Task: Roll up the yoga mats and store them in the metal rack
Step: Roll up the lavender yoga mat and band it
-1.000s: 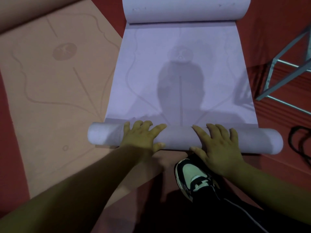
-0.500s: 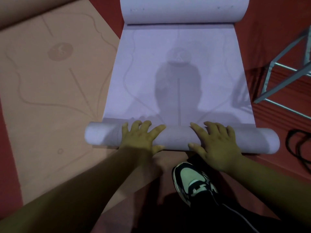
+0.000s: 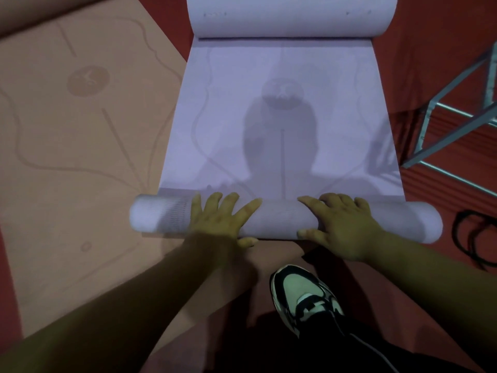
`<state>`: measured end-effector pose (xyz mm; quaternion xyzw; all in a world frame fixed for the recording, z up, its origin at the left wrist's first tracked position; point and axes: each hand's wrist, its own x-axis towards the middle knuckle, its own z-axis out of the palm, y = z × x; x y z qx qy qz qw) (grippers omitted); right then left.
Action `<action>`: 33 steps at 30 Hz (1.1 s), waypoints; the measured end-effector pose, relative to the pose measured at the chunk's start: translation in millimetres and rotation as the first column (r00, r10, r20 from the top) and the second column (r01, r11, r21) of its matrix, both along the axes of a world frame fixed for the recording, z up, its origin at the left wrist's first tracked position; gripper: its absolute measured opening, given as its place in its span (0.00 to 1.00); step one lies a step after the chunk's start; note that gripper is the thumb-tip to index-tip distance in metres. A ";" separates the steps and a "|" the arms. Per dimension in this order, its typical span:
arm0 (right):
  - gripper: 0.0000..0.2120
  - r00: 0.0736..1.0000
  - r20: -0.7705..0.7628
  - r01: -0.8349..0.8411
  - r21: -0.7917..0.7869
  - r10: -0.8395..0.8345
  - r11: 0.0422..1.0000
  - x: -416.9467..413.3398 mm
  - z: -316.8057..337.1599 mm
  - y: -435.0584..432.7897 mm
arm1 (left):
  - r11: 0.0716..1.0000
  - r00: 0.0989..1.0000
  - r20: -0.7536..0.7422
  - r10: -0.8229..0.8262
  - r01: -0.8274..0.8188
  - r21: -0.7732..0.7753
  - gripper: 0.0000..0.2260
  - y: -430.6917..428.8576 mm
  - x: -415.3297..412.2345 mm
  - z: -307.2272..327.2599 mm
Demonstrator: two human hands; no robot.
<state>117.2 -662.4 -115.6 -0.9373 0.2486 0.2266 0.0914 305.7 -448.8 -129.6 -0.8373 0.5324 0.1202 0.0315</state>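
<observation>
A lilac yoga mat [image 3: 285, 109] lies stretched out on the red floor ahead of me. Its near end is wound into a tight roll [image 3: 279, 220] lying crosswise; its far end curls up in a loose coil [image 3: 290, 16]. My left hand [image 3: 219, 218] presses flat on the roll left of centre, fingers spread, thumb at the near side. My right hand [image 3: 340, 223] presses on the roll right of centre in the same way. A corner of the metal rack [image 3: 441, 122] shows at the right edge.
A peach yoga mat [image 3: 75, 146] lies flat to the left and runs under the roll and my arms. My sneaker [image 3: 302, 297] stands just behind the roll. A black cord [image 3: 468, 238] lies coiled on the red floor at the right.
The roll has moved a little forward along the lilac mat under both hands, taking up more of the flat part. My foot stays behind it.
</observation>
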 end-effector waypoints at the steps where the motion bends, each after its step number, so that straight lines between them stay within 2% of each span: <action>1: 0.43 1.000 0.003 0.004 0.013 -0.004 1.000 0.7 -0.2 -2.2 | 0.999 1.000 -0.014 0.021 -0.020 0.041 0.34 -2.0 2.1 -0.4; 3: 0.42 1.000 0.030 0.001 -0.004 0.000 1.000 -1.0 -0.4 -3.4 | 0.994 0.997 -0.048 0.056 -0.051 0.101 0.35 -7.5 7.5 2.3; 8: 0.37 0.983 0.172 -0.044 -0.150 0.070 0.988 -12.2 -9.0 7.8 | 0.994 0.989 -0.145 0.004 0.012 0.111 0.34 -20.7 26.2 4.3; 12: 0.38 0.992 0.111 -0.046 -0.101 0.058 0.994 -4.7 -8.8 -3.2 | 0.988 0.986 -0.167 0.012 0.014 0.154 0.35 -30.9 32.2 7.7; 17: 0.42 0.999 0.003 -0.049 -0.025 0.049 0.998 8.7 -0.9 -17.1 | 0.995 0.999 -0.045 -0.003 0.007 0.097 0.38 -18.9 17.1 2.4; 19: 0.43 0.999 -0.016 -0.044 0.015 0.044 0.999 12.7 1.4 -19.9 | 0.997 0.999 -0.050 0.004 0.000 0.079 0.37 -17.0 16.1 -1.2; 21: 0.43 0.999 0.010 -0.039 0.003 0.039 0.999 13.0 2.2 -20.8 | 0.995 0.997 -0.080 0.017 -0.008 0.103 0.36 -22.5 21.9 0.2; 26: 0.38 0.977 0.189 -0.075 -0.112 0.095 0.991 3.3 -8.9 -14.3 | 0.992 0.982 -0.189 -0.007 0.031 0.123 0.35 -36.5 43.4 4.0; 30: 0.39 0.983 0.156 -0.079 -0.090 0.093 0.993 11.2 -9.1 -27.2 | 0.975 0.971 -0.237 0.009 0.044 0.218 0.36 -48.5 52.8 7.2; 32: 0.40 0.992 0.101 -0.076 -0.055 0.081 0.996 16.3 -6.2 -33.4 | 0.985 0.975 -0.220 -0.008 0.046 0.166 0.35 -47.3 51.9 5.2; 33: 0.40 0.994 0.081 -0.073 -0.040 0.076 0.997 18.3 -5.6 -35.5 | 0.995 0.986 -0.157 -0.051 0.064 0.078 0.35 -43.3 49.2 2.2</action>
